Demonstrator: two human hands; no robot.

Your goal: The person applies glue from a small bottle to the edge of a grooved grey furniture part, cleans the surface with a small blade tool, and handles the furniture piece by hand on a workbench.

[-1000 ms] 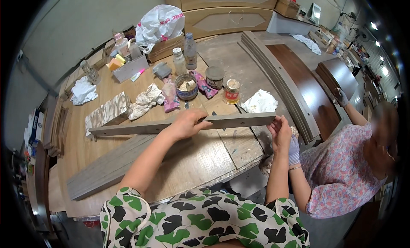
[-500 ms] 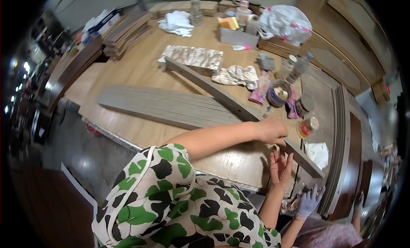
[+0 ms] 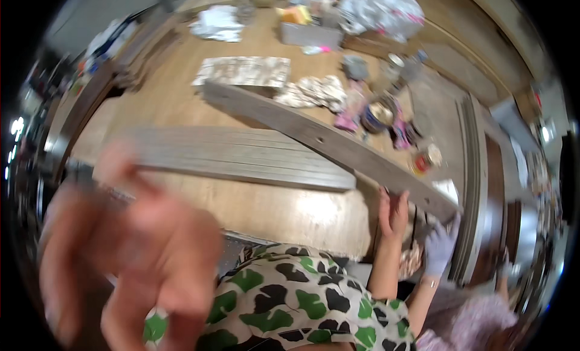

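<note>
My left hand (image 3: 160,248) looms large and motion-blurred at the lower left, raised close to the camera. Its fingers look apart, and I see nothing held in them. A grey-brown wooden board (image 3: 338,147) with small holes in its face slants across the table. My right hand (image 3: 394,215) grips the board's lower edge near its right end, the gripping fingers partly hidden by the wood. Beside it a co-worker's gloved hand (image 3: 440,248) touches that right end. The board's far end lies by a paint-stained block (image 3: 244,71). Under its middle, grey wooden strips (image 3: 241,154) lie side by side.
Behind the board are a crumpled rag (image 3: 317,91), an open tin (image 3: 380,114), pink tubes, jars and a small labelled jar (image 3: 426,159). Farther back stand a grey box (image 3: 311,35) of supplies and a plastic bag (image 3: 383,12). Long mouldings (image 3: 471,194) run along the right.
My left hand has let go of the board and swung to the lower left, close to the camera. My right hand has closed on the board's edge. The gloved hand has reached the board's end.
</note>
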